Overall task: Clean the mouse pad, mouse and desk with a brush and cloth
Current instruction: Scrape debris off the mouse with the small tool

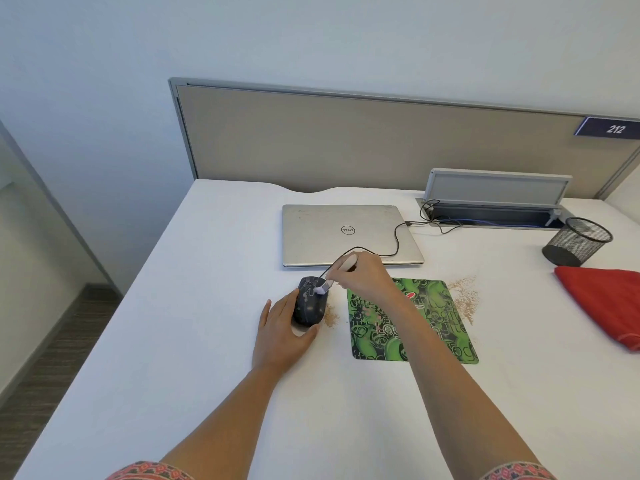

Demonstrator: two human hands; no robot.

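Observation:
A dark wired mouse sits on the white desk, left of the green patterned mouse pad. My left hand grips the mouse from its left and near side. My right hand holds a small brush with a pale handle, and its white bristles touch the top front of the mouse. Tan dust lies on the desk off the pad's right upper corner, with a smaller patch just right of the mouse. A red cloth lies folded at the right edge.
A closed silver laptop lies behind the mouse, with a black cable across its lid. A black mesh pen cup stands at the right. An open cable tray runs along the back, in front of a beige partition.

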